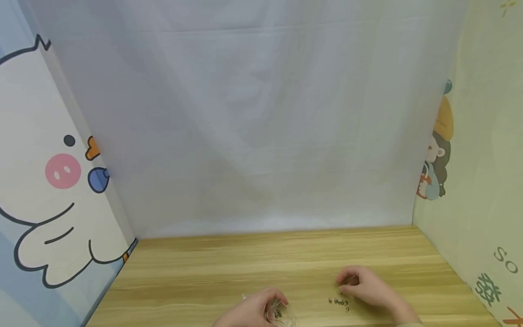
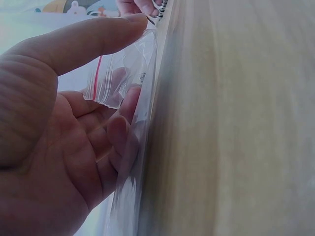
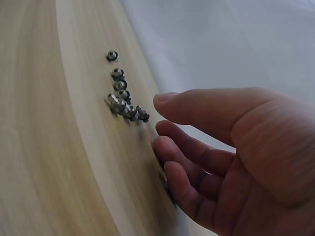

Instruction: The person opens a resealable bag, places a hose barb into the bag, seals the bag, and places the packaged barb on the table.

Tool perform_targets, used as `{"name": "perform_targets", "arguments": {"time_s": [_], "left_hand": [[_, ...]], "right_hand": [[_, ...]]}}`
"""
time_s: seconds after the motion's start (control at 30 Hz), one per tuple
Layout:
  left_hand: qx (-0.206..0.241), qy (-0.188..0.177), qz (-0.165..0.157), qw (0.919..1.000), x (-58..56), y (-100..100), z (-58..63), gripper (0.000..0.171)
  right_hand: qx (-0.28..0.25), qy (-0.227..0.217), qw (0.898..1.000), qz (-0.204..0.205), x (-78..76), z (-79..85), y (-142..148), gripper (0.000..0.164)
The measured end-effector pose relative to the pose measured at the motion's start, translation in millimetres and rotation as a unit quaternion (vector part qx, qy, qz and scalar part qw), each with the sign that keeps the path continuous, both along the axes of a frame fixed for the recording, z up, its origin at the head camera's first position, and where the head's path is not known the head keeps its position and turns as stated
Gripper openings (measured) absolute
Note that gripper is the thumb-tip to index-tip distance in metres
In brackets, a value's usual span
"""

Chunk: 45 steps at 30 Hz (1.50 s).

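Observation:
My left hand (image 1: 253, 309) is low on the wooden table, its thumb and fingers curled round a clear plastic zip bag (image 2: 106, 81) with a red seal line. A few small metal pieces (image 1: 278, 313) show inside the bag. To the right, several small silvery metal pieces (image 3: 118, 73) with dark rings lie in a loose line on the wood, a few bunched together. My right hand (image 1: 369, 286) hovers close beside that bunch. In the right wrist view its thumb and bent fingers stand apart with nothing between them.
The wood-grain table (image 1: 196, 263) runs back to a pale grey cloth (image 1: 261, 113). A panel with a white cartoon bird (image 1: 24, 136) stands at the left. At the right is a pale green panel (image 1: 486, 159) with printed figures.

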<state>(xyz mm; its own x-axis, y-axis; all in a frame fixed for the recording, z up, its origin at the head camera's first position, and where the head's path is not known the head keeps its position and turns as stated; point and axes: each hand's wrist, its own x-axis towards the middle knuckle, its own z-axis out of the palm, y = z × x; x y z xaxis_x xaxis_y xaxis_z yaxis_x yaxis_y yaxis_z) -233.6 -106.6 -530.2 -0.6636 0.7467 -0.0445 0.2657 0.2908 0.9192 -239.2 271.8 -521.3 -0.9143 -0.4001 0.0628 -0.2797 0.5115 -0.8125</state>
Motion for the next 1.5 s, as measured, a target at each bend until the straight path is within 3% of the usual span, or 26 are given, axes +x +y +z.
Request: {"name": "perform_targets", "arguments": {"time_s": [0.2,0.63,0.8,1.1,1.5], "left_hand": [[0.002,0.018,0.014,0.9997,1.6,3,-0.1,0.049],[0.003,0.003,0.016,0.9999,2.5,2,0.2,0.049],[0.003,0.003,0.015,0.9999,1.7,2,-1.5,0.049],[0.002,0.056,0.001,0.9984,0.6,2,-1.8,0.049],[0.007,0.035,0.001,0.9993,1.2,2,-2.2,0.048]], "right_hand": [[-0.002,-0.019,1.000,0.006,-1.1,-3.5,8,0.015],[-0.001,-0.026,0.999,0.027,-0.6,-7.2,10,0.019],[0.010,-0.019,1.000,0.023,-0.1,-8.7,9,0.018],[0.024,0.026,0.999,0.011,-1.7,-10.5,7,0.016],[0.037,0.033,0.999,0.010,-0.7,-13.5,8,0.011]]}}
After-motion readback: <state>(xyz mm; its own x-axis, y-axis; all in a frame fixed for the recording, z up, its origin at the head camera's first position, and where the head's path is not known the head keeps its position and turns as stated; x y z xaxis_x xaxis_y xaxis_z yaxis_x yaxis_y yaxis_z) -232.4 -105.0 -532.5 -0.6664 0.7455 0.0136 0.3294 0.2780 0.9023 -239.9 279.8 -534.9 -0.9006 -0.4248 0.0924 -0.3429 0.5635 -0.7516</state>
